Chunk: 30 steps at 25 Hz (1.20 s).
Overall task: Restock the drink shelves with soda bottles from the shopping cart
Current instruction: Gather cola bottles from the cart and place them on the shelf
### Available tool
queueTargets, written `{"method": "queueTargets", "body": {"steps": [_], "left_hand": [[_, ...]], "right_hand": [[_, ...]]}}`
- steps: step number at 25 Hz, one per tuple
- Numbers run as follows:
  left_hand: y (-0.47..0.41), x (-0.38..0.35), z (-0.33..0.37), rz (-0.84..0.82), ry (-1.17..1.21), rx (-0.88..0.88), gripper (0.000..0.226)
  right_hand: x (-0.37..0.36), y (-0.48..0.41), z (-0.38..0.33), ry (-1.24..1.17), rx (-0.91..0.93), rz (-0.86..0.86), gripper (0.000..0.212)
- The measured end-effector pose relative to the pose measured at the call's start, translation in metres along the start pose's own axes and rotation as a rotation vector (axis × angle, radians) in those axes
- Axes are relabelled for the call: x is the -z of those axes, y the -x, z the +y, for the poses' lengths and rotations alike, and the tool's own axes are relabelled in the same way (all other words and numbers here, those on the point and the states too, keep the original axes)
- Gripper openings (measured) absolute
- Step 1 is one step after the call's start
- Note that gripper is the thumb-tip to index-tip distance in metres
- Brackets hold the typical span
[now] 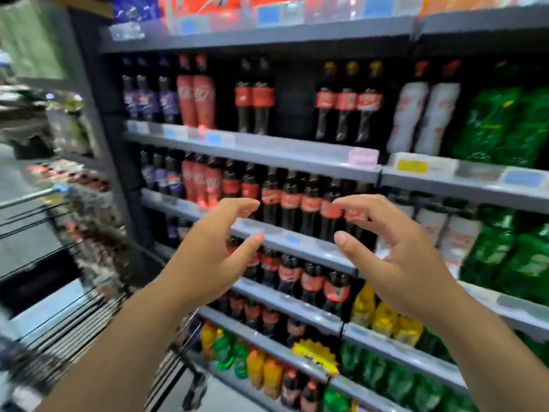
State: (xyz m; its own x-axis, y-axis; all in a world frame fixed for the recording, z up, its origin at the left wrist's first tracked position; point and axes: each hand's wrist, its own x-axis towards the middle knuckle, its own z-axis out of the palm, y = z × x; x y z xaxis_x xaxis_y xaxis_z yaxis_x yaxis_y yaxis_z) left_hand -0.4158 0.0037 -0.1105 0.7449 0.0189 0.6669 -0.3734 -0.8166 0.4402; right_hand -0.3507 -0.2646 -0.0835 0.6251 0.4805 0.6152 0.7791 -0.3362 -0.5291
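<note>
Both my hands are raised in front of the drink shelves [267, 150], empty, palms facing each other. My left hand [214, 251] has loosely curved fingers and holds nothing. My right hand [395, 254] mirrors it, also holding nothing. Behind and between them stands a row of dark cola bottles with red labels [300, 203] on the middle shelf. The wire shopping cart [68, 316] is at lower left, blurred; its contents cannot be made out.
Upper shelf holds cola bottles [255, 99] with a gap [294, 105] beside them, purple-label bottles [148, 99], white bottles [421, 114] and green bottles [505, 123]. Lower shelves carry more cola, yellow and orange drinks [261, 370]. Aisle floor lies at far left.
</note>
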Motion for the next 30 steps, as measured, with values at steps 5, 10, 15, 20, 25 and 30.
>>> {"method": "queueTargets", "body": {"steps": [5,10,15,20,25,30], "left_hand": [[0.101,0.063,-0.05,0.042,-0.107,0.257,0.043],[0.158,0.124,-0.097,0.127,-0.246,0.469,0.041],[0.191,0.157,-0.16,0.141,-0.3,0.641,0.041],[0.195,0.188,-0.256,0.067,-0.357,0.782,0.049],[0.182,0.206,-0.337,-0.002,-0.38,0.853,0.048],[0.179,0.196,-0.412,-0.07,-0.36,0.887,0.038]], "right_hand": [[-0.106,0.017,-0.035,-0.111,0.031,-0.117,0.033],[-0.191,0.001,-0.057,-0.251,0.056,-0.214,0.036],[-0.287,-0.041,-0.054,-0.365,0.089,-0.278,0.034],[-0.401,-0.084,-0.026,-0.502,0.06,-0.317,0.034],[-0.486,-0.137,-0.006,-0.603,0.019,-0.291,0.033],[-0.543,-0.166,0.002,-0.625,-0.016,-0.306,0.032]]}}
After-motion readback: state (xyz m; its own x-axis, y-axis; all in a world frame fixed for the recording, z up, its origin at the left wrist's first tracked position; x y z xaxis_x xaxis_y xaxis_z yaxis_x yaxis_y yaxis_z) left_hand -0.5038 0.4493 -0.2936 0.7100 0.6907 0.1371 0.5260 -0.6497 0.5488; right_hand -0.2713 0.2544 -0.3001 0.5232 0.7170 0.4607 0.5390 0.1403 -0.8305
